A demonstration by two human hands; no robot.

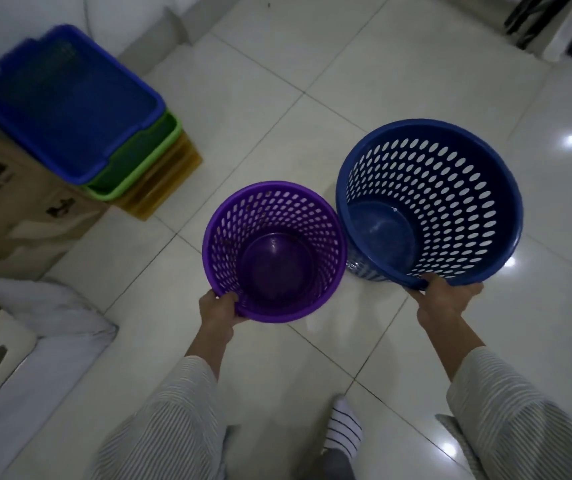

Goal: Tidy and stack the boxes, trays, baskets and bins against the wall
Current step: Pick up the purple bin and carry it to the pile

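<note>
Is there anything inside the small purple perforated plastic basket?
Empty. The purple perforated plastic basket, gripped at its rim by the left hand, shows a bare round bottom, apart from small dark specks on its wall.

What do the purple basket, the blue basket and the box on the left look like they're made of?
Purple basket: likely moulded plastic, perforated wall, slight sheen. Blue basket: same look, glossier floor. Box: brown, matte, probably cardboard with dark printed marks.

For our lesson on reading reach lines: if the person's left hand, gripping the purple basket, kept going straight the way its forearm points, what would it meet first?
The left hand points up the frame, so the line runs through the purple basket it grips. Beyond that rim, only white floor tiles show; depth is unclear, so probably nothing else.
</note>
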